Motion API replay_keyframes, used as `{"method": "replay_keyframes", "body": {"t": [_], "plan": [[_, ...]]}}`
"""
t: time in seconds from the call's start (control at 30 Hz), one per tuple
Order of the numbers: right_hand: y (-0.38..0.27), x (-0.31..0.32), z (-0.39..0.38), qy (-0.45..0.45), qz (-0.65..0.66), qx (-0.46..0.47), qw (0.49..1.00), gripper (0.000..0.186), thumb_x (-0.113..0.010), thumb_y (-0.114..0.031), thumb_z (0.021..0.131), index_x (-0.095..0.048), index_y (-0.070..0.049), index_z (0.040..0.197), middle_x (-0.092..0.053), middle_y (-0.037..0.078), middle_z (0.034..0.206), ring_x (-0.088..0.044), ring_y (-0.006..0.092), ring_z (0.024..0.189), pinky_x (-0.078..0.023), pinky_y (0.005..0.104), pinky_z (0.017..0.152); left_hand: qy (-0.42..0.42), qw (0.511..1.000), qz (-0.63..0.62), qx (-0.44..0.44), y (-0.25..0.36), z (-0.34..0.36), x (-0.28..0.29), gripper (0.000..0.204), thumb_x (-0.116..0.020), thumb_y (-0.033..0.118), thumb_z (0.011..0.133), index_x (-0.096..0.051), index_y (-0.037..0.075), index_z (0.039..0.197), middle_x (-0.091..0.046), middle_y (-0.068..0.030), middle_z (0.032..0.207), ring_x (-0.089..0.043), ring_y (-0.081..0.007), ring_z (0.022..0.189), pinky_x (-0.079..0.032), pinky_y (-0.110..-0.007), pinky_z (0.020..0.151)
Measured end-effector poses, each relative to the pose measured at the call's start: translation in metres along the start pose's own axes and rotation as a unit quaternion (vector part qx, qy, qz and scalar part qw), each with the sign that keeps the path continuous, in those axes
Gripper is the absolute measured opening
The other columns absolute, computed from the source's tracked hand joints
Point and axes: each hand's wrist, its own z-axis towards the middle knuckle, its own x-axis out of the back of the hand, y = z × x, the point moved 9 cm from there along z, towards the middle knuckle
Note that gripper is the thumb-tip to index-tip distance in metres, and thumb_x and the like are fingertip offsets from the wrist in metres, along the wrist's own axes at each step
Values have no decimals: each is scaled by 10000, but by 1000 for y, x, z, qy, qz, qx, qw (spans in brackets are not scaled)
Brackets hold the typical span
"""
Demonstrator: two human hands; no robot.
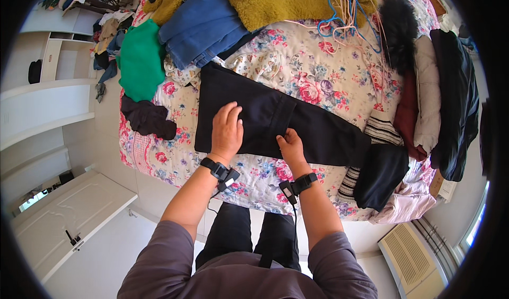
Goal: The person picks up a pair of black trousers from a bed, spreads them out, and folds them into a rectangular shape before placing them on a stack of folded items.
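Note:
A long black garment (323, 132), folded and looking like trousers, lies flat across the floral bedcover (313, 66). My left hand (226, 132) rests on its left half, with fingers stretched out and slightly bent. At its near edge, right of centre, my right hand (290, 149) has its fingers curled on the cloth, gripping it. A black band with a small device is strapped on each wrist. Just beyond the garment is a pale printed cloth (254, 63).
Around the bed lie blue jeans (196, 23), a green garment (139, 60), dark cloth (144, 119), a mustard fleece (270, 5), tangled hangers (344, 10), black fur (397, 28) and several garments (427, 92) at the right. An open cabinet door (74, 219) stands lower left.

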Motion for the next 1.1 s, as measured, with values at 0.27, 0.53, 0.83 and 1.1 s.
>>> {"method": "replay_keyframes", "body": {"t": [0.27, 0.53, 0.83, 1.1], "plan": [[-88, -8, -32, 164, -302, 131, 930, 377, -634, -4, 889, -549, 16, 1255, -627, 130, 1135, -628, 214, 922, -520, 331, 815, -85, 991, 99, -20, -24, 47, -19, 550, -551, 235, 981, -410, 83, 1490, -371, -110, 1569, -325, -328, 1455, -226, -530, 1189], [-79, -70, -1, 40, -600, 244, 760, 814, -726, -389, 827, -380, -179, 1533, -261, 143, 1625, -224, 358, 1501, -168, 607, 1184, -177, 971, 150, -52, -40, 55, -64, 692, -624, 401, 933, -362, 209, 1545, -243, -95, 1637, -234, -339, 1498, -166, -545, 1208], [-68, -64, 10, 51, -571, 254, 779, 887, -774, -430, 746, -402, -194, 1517, -294, 182, 1604, -262, 395, 1481, -176, 624, 1176, -169, 983, 64, -44, -79, 60, -80, 638, -542, 375, 987, -326, 190, 1559, -253, -89, 1635, -222, -335, 1501, -146, -531, 1215], [-101, -82, -10, 39, -586, 297, 753, 801, -695, -394, 841, -393, -76, 1511, -278, 217, 1605, -247, 405, 1490, -151, 579, 1199, -73, 994, 80, 23, -93, 43, -14, 658, -552, 295, 981, -309, 71, 1550, -266, -144, 1622, -259, -346, 1488, -189, -536, 1200]]}}
